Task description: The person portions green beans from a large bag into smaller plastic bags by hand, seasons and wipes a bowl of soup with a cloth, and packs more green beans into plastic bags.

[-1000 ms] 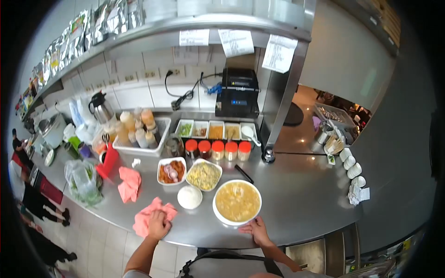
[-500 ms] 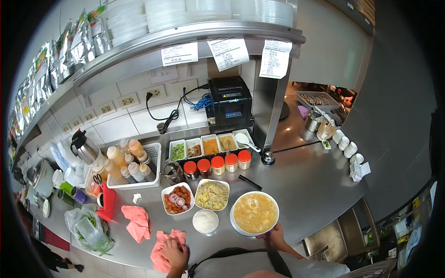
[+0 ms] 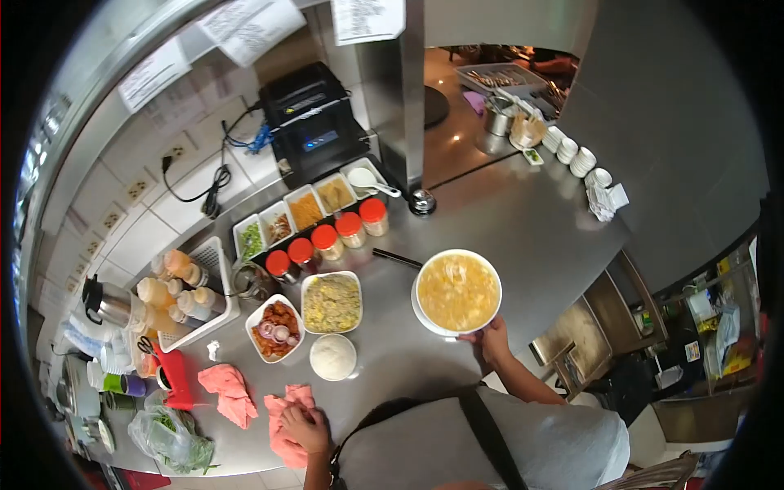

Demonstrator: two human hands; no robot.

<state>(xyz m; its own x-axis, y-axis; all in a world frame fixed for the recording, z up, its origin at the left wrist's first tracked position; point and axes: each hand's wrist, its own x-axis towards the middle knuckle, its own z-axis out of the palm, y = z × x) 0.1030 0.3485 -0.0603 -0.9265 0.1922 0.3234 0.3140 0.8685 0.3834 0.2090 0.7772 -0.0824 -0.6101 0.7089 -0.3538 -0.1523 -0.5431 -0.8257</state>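
The person's right hand (image 3: 492, 341), fingers curled under, supports the near rim of a white soup bowl (image 3: 459, 292) above the steel counter (image 3: 523, 220). The left hand (image 3: 305, 429) presses down on a pink cloth (image 3: 287, 408), its fingers slightly bent and close together.

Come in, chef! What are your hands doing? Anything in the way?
Left hand on crumpled pink cloth. Right hand at edge of round white bowl of yellow soup. Slim black stick beside bowl, over.
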